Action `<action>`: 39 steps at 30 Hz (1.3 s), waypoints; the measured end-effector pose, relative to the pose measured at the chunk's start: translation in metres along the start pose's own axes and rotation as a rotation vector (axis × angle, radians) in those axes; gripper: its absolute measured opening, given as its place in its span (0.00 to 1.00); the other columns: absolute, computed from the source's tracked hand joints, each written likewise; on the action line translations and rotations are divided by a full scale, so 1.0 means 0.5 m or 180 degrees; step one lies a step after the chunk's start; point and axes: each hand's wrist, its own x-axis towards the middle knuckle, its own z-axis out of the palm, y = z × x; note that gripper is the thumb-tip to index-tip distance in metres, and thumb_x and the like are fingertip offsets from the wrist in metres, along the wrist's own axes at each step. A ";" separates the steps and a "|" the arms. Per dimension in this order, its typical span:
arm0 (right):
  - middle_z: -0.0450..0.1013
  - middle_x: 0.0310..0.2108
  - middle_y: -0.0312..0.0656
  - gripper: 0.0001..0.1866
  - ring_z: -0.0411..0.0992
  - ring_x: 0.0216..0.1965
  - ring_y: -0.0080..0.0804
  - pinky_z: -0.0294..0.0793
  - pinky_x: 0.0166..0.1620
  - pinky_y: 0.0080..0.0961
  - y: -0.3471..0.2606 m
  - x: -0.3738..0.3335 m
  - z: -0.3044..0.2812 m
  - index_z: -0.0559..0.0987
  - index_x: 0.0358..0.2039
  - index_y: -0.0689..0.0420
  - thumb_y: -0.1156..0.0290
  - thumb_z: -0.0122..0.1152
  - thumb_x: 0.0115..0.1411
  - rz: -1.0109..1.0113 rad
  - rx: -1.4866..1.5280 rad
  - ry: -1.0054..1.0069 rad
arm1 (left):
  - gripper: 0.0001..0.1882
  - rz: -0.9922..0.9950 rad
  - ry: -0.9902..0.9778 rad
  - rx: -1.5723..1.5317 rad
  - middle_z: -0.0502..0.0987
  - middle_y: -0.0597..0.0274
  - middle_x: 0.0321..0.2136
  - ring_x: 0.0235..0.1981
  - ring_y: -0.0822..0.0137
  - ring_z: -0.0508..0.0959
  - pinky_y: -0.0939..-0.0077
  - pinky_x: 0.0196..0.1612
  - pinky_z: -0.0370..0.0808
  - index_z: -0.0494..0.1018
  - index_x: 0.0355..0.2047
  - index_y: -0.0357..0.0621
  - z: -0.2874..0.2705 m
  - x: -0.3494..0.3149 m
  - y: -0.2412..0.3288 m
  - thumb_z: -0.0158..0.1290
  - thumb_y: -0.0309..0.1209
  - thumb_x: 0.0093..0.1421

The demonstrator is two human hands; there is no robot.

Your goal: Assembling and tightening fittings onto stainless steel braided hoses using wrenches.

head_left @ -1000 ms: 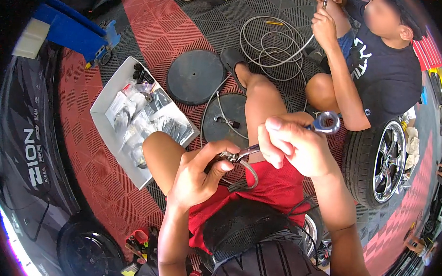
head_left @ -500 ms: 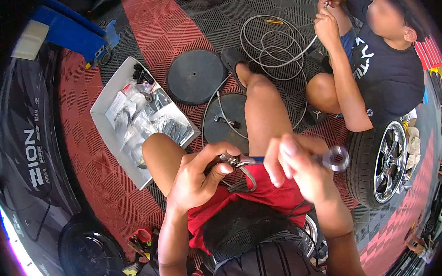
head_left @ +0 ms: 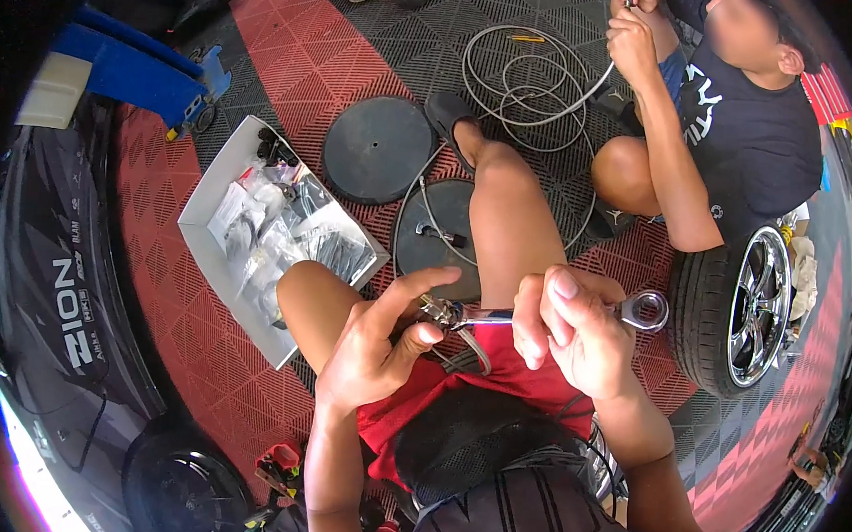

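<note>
A chrome combination wrench [head_left: 645,311] lies across my closed right hand [head_left: 580,332], its ring end sticking out on the right. The wrench's other end meets a small metal hose fitting [head_left: 440,311] in front of my lap. My left hand [head_left: 365,349] holds this fitting from the left, with the index finger raised and the thumb just below it; its other fingers are mostly hidden. From the fitting a grey braided hose [head_left: 476,352] bends down over my red shorts.
A white box [head_left: 217,300] of bagged parts lies left of my knee. Two round black discs [head_left: 376,148] are ahead, beyond them a coiled hose [head_left: 537,123]. At right a person [head_left: 750,138] crouches, both hands on a hose end, behind a chrome-rimmed wheel [head_left: 757,309]. A car [head_left: 54,297] stands left.
My right hand and the wrench have shifted slightly and are no longer blurred. My left index finger has lifted a little off the fitting.
</note>
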 end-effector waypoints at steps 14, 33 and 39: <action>0.65 0.16 0.37 0.26 0.63 0.16 0.20 0.64 0.23 0.16 -0.001 0.004 0.009 0.66 0.16 0.56 0.55 0.45 0.70 0.0037 -0.0199 -0.0107 | 0.24 0.0590 0.0225 0.0568 0.79 0.48 0.34 0.30 0.54 0.79 0.66 0.35 0.76 0.68 0.57 0.41 0.000 0.002 0.010 0.55 0.24 0.59; 0.72 0.31 0.44 0.23 0.68 0.24 0.22 0.67 0.30 0.16 0.018 -0.007 0.027 0.71 0.23 0.59 0.56 0.42 0.70 -0.0208 -0.0701 -0.0282 | 0.22 0.0901 0.0761 0.0997 0.78 0.48 0.37 0.33 0.49 0.80 0.61 0.32 0.76 0.68 0.52 0.42 0.014 -0.024 -0.018 0.54 0.18 0.55; 0.69 0.23 0.48 0.25 0.69 0.33 0.36 0.68 0.45 0.36 0.050 0.030 -0.027 0.64 0.17 0.55 0.57 0.34 0.70 -0.0422 0.0450 0.0119 | 0.20 0.0826 0.0592 0.0757 0.78 0.47 0.36 0.33 0.48 0.80 0.60 0.33 0.75 0.68 0.51 0.42 0.023 -0.015 -0.002 0.54 0.20 0.57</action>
